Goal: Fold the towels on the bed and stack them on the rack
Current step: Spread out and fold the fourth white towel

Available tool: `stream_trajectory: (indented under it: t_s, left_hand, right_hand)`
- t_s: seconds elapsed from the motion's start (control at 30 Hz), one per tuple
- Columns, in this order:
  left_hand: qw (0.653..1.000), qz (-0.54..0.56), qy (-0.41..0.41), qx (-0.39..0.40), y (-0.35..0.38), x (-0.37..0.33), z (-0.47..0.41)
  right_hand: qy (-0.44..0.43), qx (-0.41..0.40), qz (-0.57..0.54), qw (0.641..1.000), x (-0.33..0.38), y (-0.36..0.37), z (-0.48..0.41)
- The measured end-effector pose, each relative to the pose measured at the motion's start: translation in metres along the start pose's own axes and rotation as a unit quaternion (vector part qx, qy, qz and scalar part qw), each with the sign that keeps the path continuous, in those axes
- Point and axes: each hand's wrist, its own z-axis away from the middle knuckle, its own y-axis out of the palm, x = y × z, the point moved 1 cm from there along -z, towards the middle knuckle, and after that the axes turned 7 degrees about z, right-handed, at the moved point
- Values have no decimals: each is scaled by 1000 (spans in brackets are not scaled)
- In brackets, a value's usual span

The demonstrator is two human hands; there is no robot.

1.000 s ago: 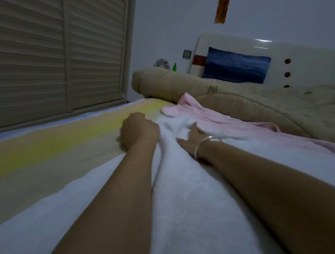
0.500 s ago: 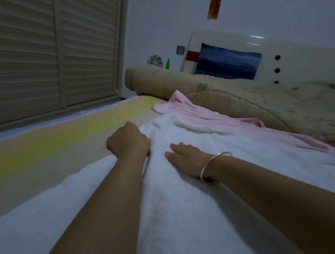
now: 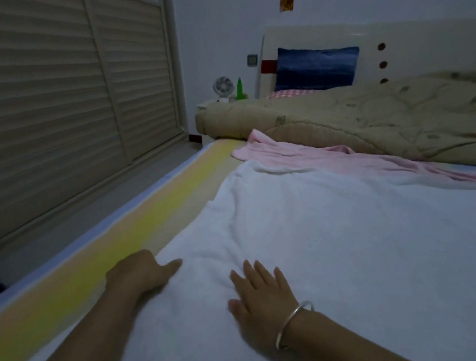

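Observation:
A large white towel (image 3: 341, 242) lies spread over the bed, wrinkled near its far left corner. Beyond it a pink towel (image 3: 295, 151) lies crumpled against the quilt. My left hand (image 3: 141, 276) is at the white towel's left edge, thumb on top and fingers curled out of sight at the edge, gripping it. My right hand (image 3: 261, 293), with a silver bangle on the wrist, lies flat on the towel with straight fingers. No rack is in view.
A yellow-striped sheet (image 3: 99, 273) runs along the bed's left side. A beige quilt (image 3: 372, 117) is bunched at the head end, before a blue pillow (image 3: 316, 67) and white headboard. Louvred wardrobe doors (image 3: 43, 98) stand left. A small fan (image 3: 223, 87) sits on the nightstand.
Both hands have drawn back toward me along the white towel, leaving it flatter. The view has lifted and shows more of the bed.

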Motion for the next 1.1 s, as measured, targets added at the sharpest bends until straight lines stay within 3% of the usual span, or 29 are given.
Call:
stream_trajectory:
  t_s: [0.1, 0.2, 0.27, 0.37, 0.43, 0.53, 0.63, 0.73, 0.77, 0.93, 1.1]
  left_hand:
    - [997, 57, -20, 55, -18, 38, 63]
    - [995, 76, -33, 51, -36, 63, 106]
    - [997, 47, -36, 44, -45, 74, 124]
    - [996, -84, -41, -2, -58, 64, 168]
    - [983, -174, -20, -60, -63, 41, 202]
    - [977, -188, 37, -96, -60, -25, 242]
    - [985, -101, 123, -66, -41, -111, 276]
    - [978, -14, 204, -38, -5, -205, 321]
    - [973, 16, 228, -34, 12, -236, 342]
    - [937, 134, 321, 31, 90, -339, 433]
    - [920, 153, 355, 68, 167, -423, 530]
  right_hand:
    - [-28, 45, 12, 999, 43, 1, 48]
    - [-72, 61, 15, 995, 76, 1, 93]
    - [-93, 53, 1, 994, 86, -1, 120]
    - [-83, 18, -87, 993, 77, -8, 166]
    - [-64, -4, -154, 986, 57, -11, 193]
    - [-15, -49, -247, 968, 10, -21, 240]
    - [66, -88, -368, 923, -47, -27, 284]
    - [149, -103, -559, 809, -108, -27, 331]
    - [170, -105, -585, 786, -131, -26, 352]
    - [244, -119, -613, 742, -223, -19, 439]
    - [290, -123, -647, 694, -303, -15, 529]
